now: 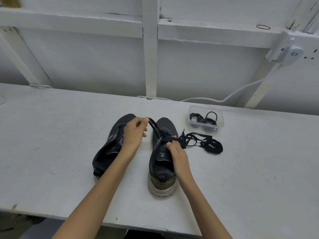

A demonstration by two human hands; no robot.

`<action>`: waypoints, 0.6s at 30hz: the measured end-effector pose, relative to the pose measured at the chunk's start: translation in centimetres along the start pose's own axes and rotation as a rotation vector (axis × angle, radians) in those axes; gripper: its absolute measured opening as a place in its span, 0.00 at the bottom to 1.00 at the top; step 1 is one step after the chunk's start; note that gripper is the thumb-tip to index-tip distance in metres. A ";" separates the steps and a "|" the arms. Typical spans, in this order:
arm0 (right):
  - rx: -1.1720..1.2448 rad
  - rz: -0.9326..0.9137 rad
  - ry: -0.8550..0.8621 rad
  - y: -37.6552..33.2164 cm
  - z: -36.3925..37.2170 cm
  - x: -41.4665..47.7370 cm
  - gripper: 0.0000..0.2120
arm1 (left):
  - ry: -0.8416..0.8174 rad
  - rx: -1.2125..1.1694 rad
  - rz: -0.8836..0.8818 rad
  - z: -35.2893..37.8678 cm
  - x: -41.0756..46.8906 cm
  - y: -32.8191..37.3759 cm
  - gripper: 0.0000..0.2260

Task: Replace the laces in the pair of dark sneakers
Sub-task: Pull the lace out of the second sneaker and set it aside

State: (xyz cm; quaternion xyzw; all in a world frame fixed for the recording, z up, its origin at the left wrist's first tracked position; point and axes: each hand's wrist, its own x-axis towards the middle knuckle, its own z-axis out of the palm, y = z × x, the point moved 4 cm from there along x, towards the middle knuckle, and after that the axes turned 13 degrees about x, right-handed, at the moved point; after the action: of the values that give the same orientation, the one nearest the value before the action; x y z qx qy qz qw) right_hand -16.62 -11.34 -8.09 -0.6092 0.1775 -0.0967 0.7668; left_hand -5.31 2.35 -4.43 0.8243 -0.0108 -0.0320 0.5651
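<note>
You stood at a white bench (pixel 51 135) with two dark sneakers side by side, toes pointing away from you. Your left hand (pixel 135 130) was raised over the gap between them, thumb and fingertips pinched on the end of a black lace (pixel 154 127), which ran taut down to the eyelets of the right sneaker (pixel 161 163). Your right hand (pixel 178 153) lay on that sneaker's tongue, fingers reaching to where the lace crossed. Whether they pinched the lace or only pressed on it could not be told.

The left sneaker (pixel 107 152), partly under your left forearm, showed no lace that could be made out. The far end of the lace trailed off the right sneaker into a heap of loose laces (pixel 209 145) just beside it on the bench. Beyond the heap sat a clear plastic box (pixel 221 122) with more dark coils inside. A white cable (pixel 241 90) ran along the back edge.

The step in hand seemed to be working the lace through the lower eyelets of the right sneaker, though pulling out or threading in was not plain. Most of the task looked undone. The next move likely called for holding the sneaker steady with your right hand while your left drew the lace evenly, keeping it flat and free of the tangle beside it.
</note>
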 end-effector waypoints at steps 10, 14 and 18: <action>0.010 0.006 -0.010 -0.3 -0.1 0.0 0.08 | 0.002 0.270 0.135 1.6 -2.0 0.0 0.13; 0.019 0.006 -0.013 -0.3 -0.1 -0.1 0.06 | 0.304 -0.013 0.067 -2.2 -0.1 2.4 0.11; 0.008 0.006 -0.003 -0.2 0.0 0.0 0.07 | 0.111 -0.085 -0.010 -0.9 -0.7 1.5 0.12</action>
State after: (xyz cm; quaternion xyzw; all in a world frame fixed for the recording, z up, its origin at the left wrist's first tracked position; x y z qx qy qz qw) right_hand -16.67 -11.41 -7.92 -0.6058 0.1778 -0.0944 0.7697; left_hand -5.89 2.71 -2.69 0.8001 0.0263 0.0106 0.5992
